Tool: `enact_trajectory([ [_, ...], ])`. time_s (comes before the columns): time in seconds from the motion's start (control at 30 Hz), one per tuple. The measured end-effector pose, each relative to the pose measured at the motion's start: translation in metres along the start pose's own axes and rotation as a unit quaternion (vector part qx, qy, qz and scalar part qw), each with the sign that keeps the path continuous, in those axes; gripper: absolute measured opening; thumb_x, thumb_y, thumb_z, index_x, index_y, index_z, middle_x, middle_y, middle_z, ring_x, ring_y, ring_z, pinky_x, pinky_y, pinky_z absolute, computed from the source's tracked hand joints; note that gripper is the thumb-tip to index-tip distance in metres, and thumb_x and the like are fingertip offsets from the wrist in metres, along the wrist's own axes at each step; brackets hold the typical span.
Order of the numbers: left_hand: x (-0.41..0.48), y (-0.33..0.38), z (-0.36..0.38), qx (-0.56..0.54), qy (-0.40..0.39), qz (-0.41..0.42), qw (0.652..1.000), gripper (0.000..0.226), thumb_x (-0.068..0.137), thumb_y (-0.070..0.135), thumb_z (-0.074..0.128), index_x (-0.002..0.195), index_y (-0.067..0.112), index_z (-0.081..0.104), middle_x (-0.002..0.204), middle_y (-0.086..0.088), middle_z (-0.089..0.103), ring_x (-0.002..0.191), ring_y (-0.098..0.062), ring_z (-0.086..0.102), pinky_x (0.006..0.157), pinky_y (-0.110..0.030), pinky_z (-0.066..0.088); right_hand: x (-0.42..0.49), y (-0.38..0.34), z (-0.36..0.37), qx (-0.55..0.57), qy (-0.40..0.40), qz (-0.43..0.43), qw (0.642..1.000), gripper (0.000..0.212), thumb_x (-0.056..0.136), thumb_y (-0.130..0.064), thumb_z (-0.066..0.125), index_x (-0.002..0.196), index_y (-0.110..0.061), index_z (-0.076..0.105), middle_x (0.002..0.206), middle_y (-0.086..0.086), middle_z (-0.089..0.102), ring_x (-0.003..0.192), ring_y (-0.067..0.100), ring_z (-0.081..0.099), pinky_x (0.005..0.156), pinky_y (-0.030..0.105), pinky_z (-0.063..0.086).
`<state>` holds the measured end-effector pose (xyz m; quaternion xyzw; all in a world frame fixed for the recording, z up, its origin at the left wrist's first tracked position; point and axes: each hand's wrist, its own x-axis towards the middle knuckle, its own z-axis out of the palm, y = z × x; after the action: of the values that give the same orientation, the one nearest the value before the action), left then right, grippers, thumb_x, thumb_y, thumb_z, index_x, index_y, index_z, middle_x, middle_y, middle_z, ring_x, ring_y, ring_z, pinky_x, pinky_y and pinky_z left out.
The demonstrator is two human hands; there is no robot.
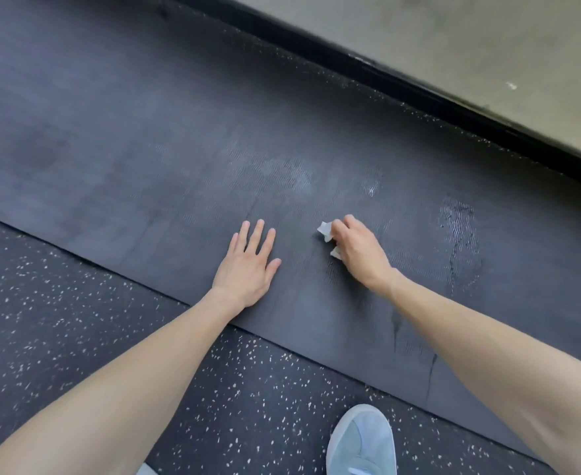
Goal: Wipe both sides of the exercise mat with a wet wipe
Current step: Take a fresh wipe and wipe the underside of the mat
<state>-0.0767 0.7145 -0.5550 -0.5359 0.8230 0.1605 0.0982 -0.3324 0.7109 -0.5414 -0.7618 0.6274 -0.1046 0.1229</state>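
Note:
A dark grey exercise mat (152,159) with a fine ribbed texture lies flat on the floor, running from the upper left to the lower right. My left hand (249,265) rests palm down on the mat near its front edge, fingers spread. To its right, my right hand (356,250) presses a crumpled white wet wipe (326,232) against the mat; the wipe shows at the fingertips and under the thumb. Damp streaks and worn patches (460,231) mark the mat to the right of that hand.
Black speckled rubber flooring (59,330) surrounds the mat. A black baseboard (419,84) and a pale wall (471,36) run along the mat's far side. A light blue shoe (363,440) stands on the floor at the bottom, just before the mat's front edge.

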Motion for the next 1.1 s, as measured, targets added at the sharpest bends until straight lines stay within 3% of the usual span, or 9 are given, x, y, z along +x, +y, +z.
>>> enact_trajectory([
  [0.13, -0.005, 0.003, 0.007, 0.006, 0.02, -0.006, 1.0, 0.066, 0.107, 0.048, 0.016, 0.16, 0.014, -0.005, 0.168, -0.011, -0.011, 0.153, -0.035, -0.013, 0.126, -0.046, -0.001, -0.048, -0.055, 0.017, 0.042, -0.013, -0.105, 0.993, 0.011, 0.09, -0.001, 0.055, 0.084, -0.008, 0.049, 0.084, 0.011, 0.046, 0.07, 0.032, 0.046, 0.061, 0.044, 0.044],
  [0.27, -0.003, 0.015, 0.007, 0.011, 0.016, -0.032, 0.999, 0.072, 0.105, 0.052, 0.017, 0.16, 0.011, -0.006, 0.167, -0.014, -0.013, 0.152, -0.041, -0.013, 0.124, -0.053, 0.001, -0.096, -0.098, 0.033, 0.068, -0.113, -0.241, 0.962, 0.009, 0.092, -0.002, 0.053, 0.092, -0.01, 0.049, 0.09, 0.009, 0.046, 0.074, 0.024, 0.042, 0.059, 0.037, 0.042],
  [0.37, -0.001, 0.02, 0.007, 0.022, 0.009, -0.018, 1.0, 0.069, 0.105, 0.051, 0.015, 0.16, 0.018, -0.009, 0.168, -0.002, -0.017, 0.15, -0.047, -0.014, 0.121, -0.061, 0.001, -0.086, -0.087, 0.031, 0.065, -0.123, -0.295, 0.945, 0.006, 0.096, -0.005, 0.045, 0.096, -0.007, 0.051, 0.091, 0.011, 0.044, 0.076, 0.025, 0.042, 0.06, 0.035, 0.038],
  [0.43, 0.0, 0.023, 0.005, 0.025, -0.002, 0.005, 1.0, 0.064, 0.105, 0.052, 0.014, 0.16, 0.027, -0.009, 0.167, 0.005, -0.018, 0.15, -0.044, -0.017, 0.118, -0.067, 0.0, -0.069, -0.066, 0.025, 0.045, -0.097, -0.275, 0.956, 0.006, 0.095, -0.008, 0.045, 0.095, -0.007, 0.051, 0.091, 0.012, 0.044, 0.076, 0.026, 0.041, 0.06, 0.037, 0.041],
  [0.63, -0.001, 0.023, 0.0, 0.018, -0.026, 0.008, 0.999, 0.062, 0.105, 0.053, 0.01, 0.16, 0.03, -0.009, 0.167, 0.005, -0.018, 0.152, -0.033, -0.02, 0.118, -0.068, -0.001, -0.023, 0.032, -0.021, -0.005, -0.001, 0.015, 1.0, 0.013, 0.085, -0.002, 0.06, 0.09, -0.009, 0.05, 0.091, 0.011, 0.045, 0.079, 0.035, 0.05, 0.066, 0.042, 0.037],
  [0.73, 0.001, 0.028, 0.003, 0.023, -0.02, -0.002, 1.0, 0.063, 0.105, 0.053, 0.011, 0.16, 0.027, -0.007, 0.168, 0.003, -0.016, 0.152, -0.036, -0.018, 0.117, -0.069, 0.0, -0.044, 0.007, -0.008, -0.005, 0.006, -0.026, 1.0, 0.01, 0.088, 0.001, 0.058, 0.086, -0.007, 0.051, 0.087, 0.012, 0.047, 0.074, 0.036, 0.051, 0.065, 0.04, 0.037],
  [0.93, 0.003, 0.037, 0.013, 0.03, 0.011, -0.022, 0.999, 0.067, 0.102, 0.053, 0.012, 0.161, 0.023, 0.005, 0.169, -0.001, -0.007, 0.153, -0.04, -0.01, 0.114, -0.073, 0.002, -0.108, -0.068, 0.028, 0.069, -0.111, -0.234, 0.963, 0.009, 0.091, -0.003, 0.05, 0.096, -0.01, 0.052, 0.094, 0.009, 0.046, 0.078, 0.025, 0.044, 0.06, 0.04, 0.046],
  [1.0, 0.003, 0.036, 0.013, 0.03, 0.012, -0.024, 0.999, 0.067, 0.102, 0.053, 0.013, 0.161, 0.023, 0.005, 0.169, -0.001, -0.008, 0.153, -0.04, -0.01, 0.114, -0.073, 0.002, -0.093, -0.052, 0.024, 0.061, -0.093, -0.241, 0.964, 0.012, 0.091, -0.002, 0.052, 0.099, -0.01, 0.054, 0.093, 0.009, 0.044, 0.078, 0.025, 0.043, 0.057, 0.037, 0.042],
  [1.1, 0.003, 0.038, 0.007, 0.038, 0.001, -0.025, 0.999, 0.066, 0.104, 0.053, 0.016, 0.161, 0.023, 0.004, 0.169, -0.002, -0.008, 0.153, -0.041, -0.01, 0.114, -0.073, 0.005, -0.05, -0.008, 0.009, 0.036, -0.012, -0.142, 0.989, 0.01, 0.088, -0.01, 0.044, 0.094, -0.011, 0.052, 0.093, 0.011, 0.044, 0.079, 0.03, 0.045, 0.057, 0.044, 0.046],
])
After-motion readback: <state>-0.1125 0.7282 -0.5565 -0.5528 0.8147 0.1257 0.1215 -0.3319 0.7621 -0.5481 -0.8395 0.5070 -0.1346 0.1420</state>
